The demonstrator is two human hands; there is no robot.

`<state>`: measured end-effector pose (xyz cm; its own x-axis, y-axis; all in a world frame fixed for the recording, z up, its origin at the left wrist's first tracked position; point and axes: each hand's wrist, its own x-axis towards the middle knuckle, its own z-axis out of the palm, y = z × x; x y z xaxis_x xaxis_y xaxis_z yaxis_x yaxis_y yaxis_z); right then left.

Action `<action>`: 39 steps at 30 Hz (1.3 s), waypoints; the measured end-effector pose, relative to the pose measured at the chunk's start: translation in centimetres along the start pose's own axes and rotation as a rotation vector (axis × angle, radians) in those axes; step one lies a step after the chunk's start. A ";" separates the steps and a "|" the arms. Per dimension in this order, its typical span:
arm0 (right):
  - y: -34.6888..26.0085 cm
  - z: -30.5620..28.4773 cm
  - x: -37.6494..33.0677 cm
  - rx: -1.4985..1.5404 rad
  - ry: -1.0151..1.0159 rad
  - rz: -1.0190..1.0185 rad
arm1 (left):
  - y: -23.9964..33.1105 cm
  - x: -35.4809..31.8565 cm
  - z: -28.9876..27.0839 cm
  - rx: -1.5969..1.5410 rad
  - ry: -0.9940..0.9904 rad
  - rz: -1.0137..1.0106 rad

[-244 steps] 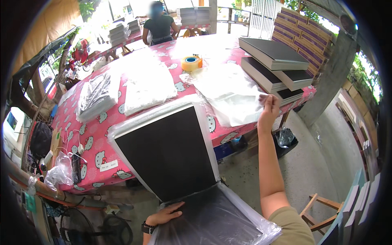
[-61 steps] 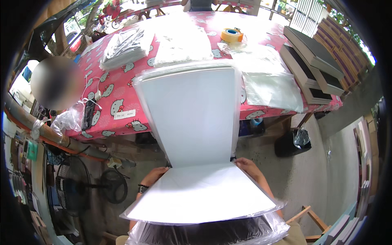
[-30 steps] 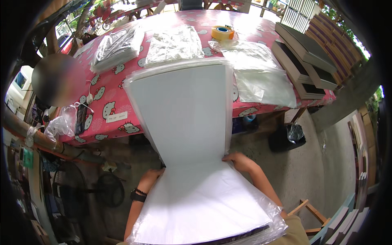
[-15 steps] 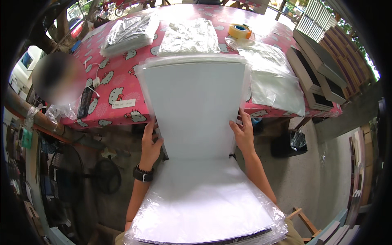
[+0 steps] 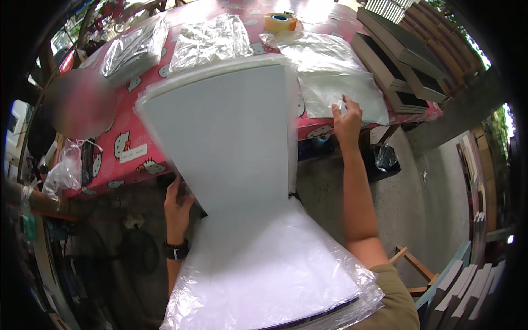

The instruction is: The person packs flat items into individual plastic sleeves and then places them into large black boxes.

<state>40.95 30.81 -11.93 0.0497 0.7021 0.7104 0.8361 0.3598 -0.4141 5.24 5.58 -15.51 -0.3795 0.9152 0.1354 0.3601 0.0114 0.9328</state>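
Observation:
A large pale grey-white panel point(image 5: 231, 132), edged with clear plastic, leans upright against the table edge in front of me. My left hand point(image 5: 177, 214), with a dark watch on the wrist, grips its lower left edge, some fingers hidden behind it. At its foot, a plastic-wrapped white stack point(image 5: 264, 264) lies flat in front of my body, a dark strip showing along its near edge. My right hand point(image 5: 347, 124) is over the near end of a pile of clear plastic bags point(image 5: 324, 96), thumb and fingers apart. Whether its fingertips touch the plastic I cannot tell.
On the pink patterned table point(image 5: 146, 115) lie two more plastic-wrapped piles, a roll of yellowish tape point(image 5: 280, 22) and, at right, thick dark-covered slabs point(image 5: 401, 60). A black bin point(image 5: 382, 165) stands below. A fan point(image 5: 140, 247) is at lower left, a wooden frame point(image 5: 415, 269) at lower right.
My right hand has let go of the panel's right edge and moved up and right to the plastic bags. The panel now tilts left, still in my left hand. The view has shifted right.

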 end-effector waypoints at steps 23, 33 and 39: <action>-19.8 -9.9 -3.7 0.900 -0.868 -0.388 | 16.7 2.0 3.2 -0.278 -0.439 0.312; -19.5 -8.3 -2.6 1.151 -1.084 0.360 | 15.2 2.5 2.9 -0.627 -0.302 -0.162; -19.9 -7.7 -3.8 1.234 -0.912 0.308 | 15.4 2.6 3.4 -0.731 -0.297 -0.145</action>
<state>28.37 16.26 -2.01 -0.5890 0.7974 0.1311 -0.1139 0.0787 -0.9904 12.69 9.52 -1.96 -0.1004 0.9949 -0.0022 -0.3639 -0.0346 0.9308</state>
